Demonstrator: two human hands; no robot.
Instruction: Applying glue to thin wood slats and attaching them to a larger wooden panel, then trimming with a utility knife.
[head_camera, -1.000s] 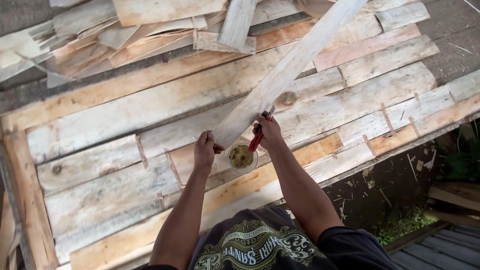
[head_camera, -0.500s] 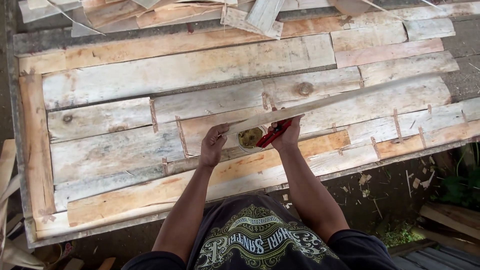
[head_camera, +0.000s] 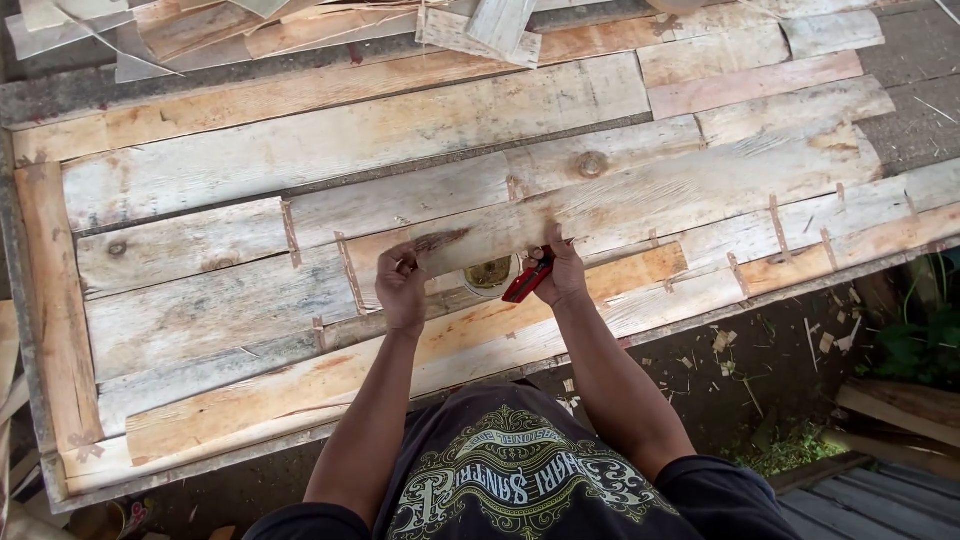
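On the plank table (head_camera: 200, 300), both hands' fingers (head_camera: 400, 268) pinch a board (head_camera: 640, 195); right also grips pliers (head_camera: 525, 283).

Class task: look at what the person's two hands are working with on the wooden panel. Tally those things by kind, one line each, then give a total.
Loose plank held by left hand and right hand: 1
Red-handled tool in the right hand: 1
Round tin, partly hidden under the plank: 1
Total: 3

Head view, steeply down, close overhead
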